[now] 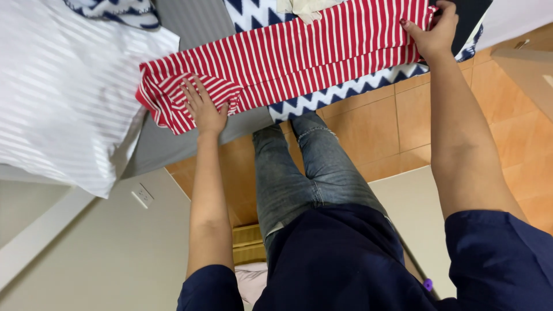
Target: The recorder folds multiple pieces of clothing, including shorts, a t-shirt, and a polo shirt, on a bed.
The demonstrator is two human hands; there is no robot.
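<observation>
Head view, striped garment [299, 57] (bed [190, 141]), tiled floor [374, 126]

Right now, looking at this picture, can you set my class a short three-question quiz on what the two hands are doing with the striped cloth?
1. True or false: the left hand lies flat on the red and white striped cloth.
2. Which hand pinches the far end of the cloth? A) the left hand B) the right hand C) neither
3. Fill in: under the striped cloth lies a blue and white ______ sheet.

Key: 1 true. 2 B. 3 zigzag.
</observation>
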